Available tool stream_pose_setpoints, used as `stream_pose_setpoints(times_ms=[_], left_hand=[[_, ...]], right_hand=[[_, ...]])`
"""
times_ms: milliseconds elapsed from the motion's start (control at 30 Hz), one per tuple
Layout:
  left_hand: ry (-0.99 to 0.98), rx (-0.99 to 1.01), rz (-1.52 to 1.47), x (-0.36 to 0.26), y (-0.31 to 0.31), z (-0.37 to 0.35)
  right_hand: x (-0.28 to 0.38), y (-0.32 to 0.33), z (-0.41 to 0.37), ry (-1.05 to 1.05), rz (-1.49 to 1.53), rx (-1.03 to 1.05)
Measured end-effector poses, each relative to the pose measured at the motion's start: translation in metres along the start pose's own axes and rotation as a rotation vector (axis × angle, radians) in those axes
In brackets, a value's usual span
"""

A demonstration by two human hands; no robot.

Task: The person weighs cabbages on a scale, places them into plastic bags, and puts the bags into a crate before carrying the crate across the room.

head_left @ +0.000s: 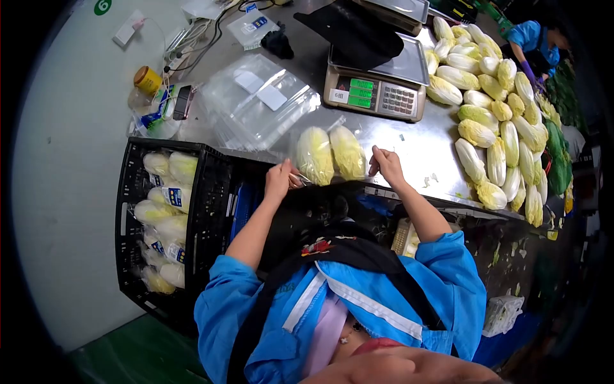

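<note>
Beyond our fingers and well off to their right, the steel desk (pixel 428 153) carries the largest sign of what is left: a loose pile of napa cabbages (pixel 495 109), none of them bagged, with a co-worker in blue (pixel 534 38) at its far end. Below and to the left of our left fingers stands a black crate (pixel 214 192). It is well filled with bagged cabbages (pixel 165 205), so we judge a good share of the packing done, though the pile says plenty remains. Up and left of our left fingers lies a stack of empty bags (pixel 256 102), which looks ample for more. Straight ahead, past the gap between our hands, sits the scale (pixel 377 89), with nothing on its pan.

Between our hands, at the near edge of the desk, lies the clear bag (pixel 329 153) with two cabbages side by side inside. Our left hand (pixel 278 180) and right hand (pixel 387 168) each have their fingers pressed together, pinching what looks like the bag's near edge. We take this bag as filled but not yet closed.

As for writing, a white "6" on a green disc (pixel 102 6) shows far up and left of our fingers. The scale's green digits and the blue-and-white labels in the crate are too small to read.
</note>
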State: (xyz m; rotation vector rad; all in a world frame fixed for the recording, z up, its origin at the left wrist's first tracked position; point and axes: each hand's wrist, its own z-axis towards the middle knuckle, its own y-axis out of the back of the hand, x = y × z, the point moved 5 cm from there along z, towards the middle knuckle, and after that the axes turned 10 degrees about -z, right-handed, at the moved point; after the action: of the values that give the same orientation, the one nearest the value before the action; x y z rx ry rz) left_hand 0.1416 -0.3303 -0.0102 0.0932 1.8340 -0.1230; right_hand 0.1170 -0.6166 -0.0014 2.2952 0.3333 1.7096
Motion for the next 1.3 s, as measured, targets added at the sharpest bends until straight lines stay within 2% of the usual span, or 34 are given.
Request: stream_pose_setpoints(times_ms=[33,67,100,167,200,233,300,333,400,433,500,533,567,600,633,667,700,733,767,833,867,900,933,967,1000,1033,1067,1100,1133,1167,1200,1233,1300], left_hand=[[0.121,-0.007,-0.062,0.001,0.005,0.007],[0.128,-0.073,0.058,0.014,0.005,0.016],[0.116,-0.114,0.236,0.025,0.004,0.021],[0.088,-0.157,0.659,0.006,-0.007,0.020],[0.150,-0.132,0.811,-0.007,-0.013,0.017],[0.156,-0.135,0.813,-0.019,-0.015,0.017],[-0.562,-0.225,1.101,-0.068,-0.034,0.015],[-0.553,-0.226,1.105,-0.076,-0.048,0.018],[-0.604,-0.027,1.045,-0.083,-0.091,0.030],[-0.593,-0.037,1.048,-0.066,-0.090,0.043],[-0.167,-0.213,0.682,-0.013,-0.053,0.089],[0.040,-0.219,0.822,-0.011,-0.042,0.092],[0.378,-0.098,0.288,0.023,-0.033,0.096],[0.402,0.177,-0.179,0.036,-0.053,0.089],[0.328,0.039,0.168,0.067,-0.053,0.096],[0.243,-0.065,-0.055,0.023,-0.067,0.065],[0.178,-0.096,-0.159,-0.019,-0.068,0.038],[0.101,-0.041,-0.563,-0.019,-0.067,0.029],[0.078,-0.014,-0.809,-0.029,-0.057,0.015],[0.250,0.161,-1.330,-0.023,-0.025,-0.013],[0.009,0.199,-1.360,-0.039,0.003,-0.026],[-0.047,0.086,-1.350,-0.054,0.032,-0.046],[-0.081,-0.050,-1.402,-0.036,0.073,-0.058],[-0.223,0.000,-1.438,-0.061,0.106,-0.089],[-0.275,-0.313,-1.214,-0.050,0.159,-0.124],[-0.443,-0.343,-0.984,-0.073,0.196,-0.164],[-0.415,-0.887,-0.750,-0.103,0.217,-0.216],[-0.374,-1.082,-0.482,-0.100,0.265,-0.263],[-0.441,-1.143,-0.259,-0.120,0.288,-0.298],[-0.414,-1.144,-0.228,-0.138,0.301,-0.323],[-0.401,-1.147,-0.272,-0.150,0.303,-0.339],[-0.329,-1.194,-0.152,-0.141,0.323,-0.358],[-0.032,-1.394,0.167,-0.092,0.365,-0.393]], right_hand=[[-0.004,0.001,0.008,-0.156,0.061,0.044],[-0.018,-0.010,0.013,-0.213,-0.148,0.019],[-0.033,-0.018,0.007,-0.314,-0.064,0.105],[-0.039,-0.013,0.017,-0.229,-0.225,0.060],[-0.042,-0.010,0.020,-0.267,-0.298,0.146],[-0.030,-0.009,0.019,-0.268,-0.296,0.152],[0.032,0.000,0.017,0.297,-0.745,-0.374],[0.048,-0.005,0.023,0.309,-0.612,-0.329],[0.060,-0.031,0.035,0.274,-0.691,-0.321],[0.052,-0.043,0.042,0.245,-0.733,-0.315],[-0.002,-0.043,0.051,0.131,-0.526,-0.292],[-0.023,-0.035,0.049,-0.074,-0.251,-0.238],[-0.032,-0.036,0.046,-0.202,0.056,-0.155],[-0.039,-0.042,0.043,-0.344,0.349,-0.041],[-0.037,-0.040,0.047,-0.250,0.333,0.086],[-0.039,-0.035,0.051,-0.208,0.314,0.130],[-0.027,-0.031,0.048,-0.177,0.483,0.151],[0.006,-0.029,0.043,-0.083,0.518,0.170],[0.052,-0.033,0.030,-0.090,0.452,0.132],[0.115,-0.058,0.024,0.304,0.328,0.261],[0.152,-0.076,0.016,0.469,0.271,0.384],[0.181,-0.092,0.009,0.628,0.218,0.491],[0.193,-0.114,0.011,0.698,0.150,0.577],[0.205,-0.136,0.011,0.765,0.082,0.656],[0.225,-0.150,0.002,0.700,0.164,0.800],[0.223,-0.161,0.003,0.706,0.200,0.731],[0.214,-0.169,0.007,0.692,0.193,0.722],[0.201,-0.174,0.014,0.675,0.185,0.714],[0.182,-0.185,0.023,0.553,0.263,0.756],[0.172,-0.191,0.024,0.361,0.203,0.730],[0.162,-0.197,0.024,0.370,0.206,0.721],[0.155,-0.205,0.025,0.379,0.212,0.709],[0.155,-0.222,0.021,0.357,0.226,0.736]])
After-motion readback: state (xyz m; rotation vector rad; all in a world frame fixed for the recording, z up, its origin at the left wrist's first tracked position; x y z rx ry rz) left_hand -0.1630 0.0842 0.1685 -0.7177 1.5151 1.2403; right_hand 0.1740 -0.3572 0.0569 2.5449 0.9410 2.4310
